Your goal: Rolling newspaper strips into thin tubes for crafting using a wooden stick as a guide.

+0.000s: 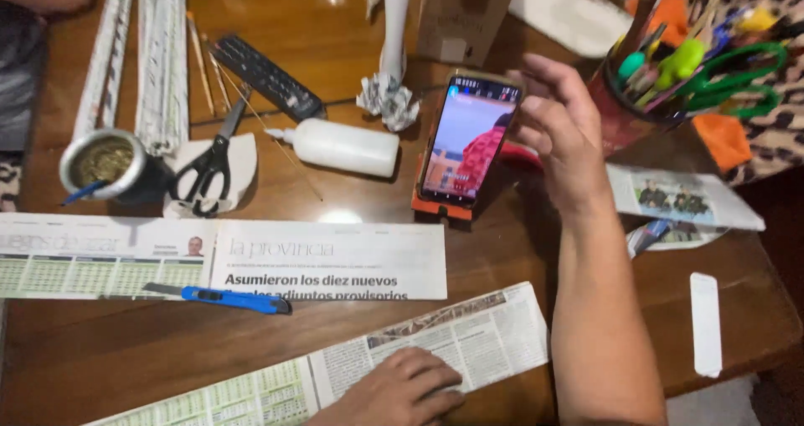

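Note:
My right hand (559, 129) reaches up to a smartphone (467, 139) propped upright on an orange stand (440, 207) in the middle of the wooden table; the fingers are spread and touch the phone's right edge. The lit screen shows a video. My left hand (400, 388) lies flat, fingers apart, on a folded strip of newspaper (469, 338) at the near edge of the table. Neither hand holds anything.
A long newspaper strip (327, 258) with a blue utility knife (226, 297) on it lies at left. Black scissors (209, 162), a white glue bottle (343, 147), a remote control (266, 77), rolled paper tubes (163, 57), a metal cup (105, 162) and a pen holder (645, 99) surround the phone.

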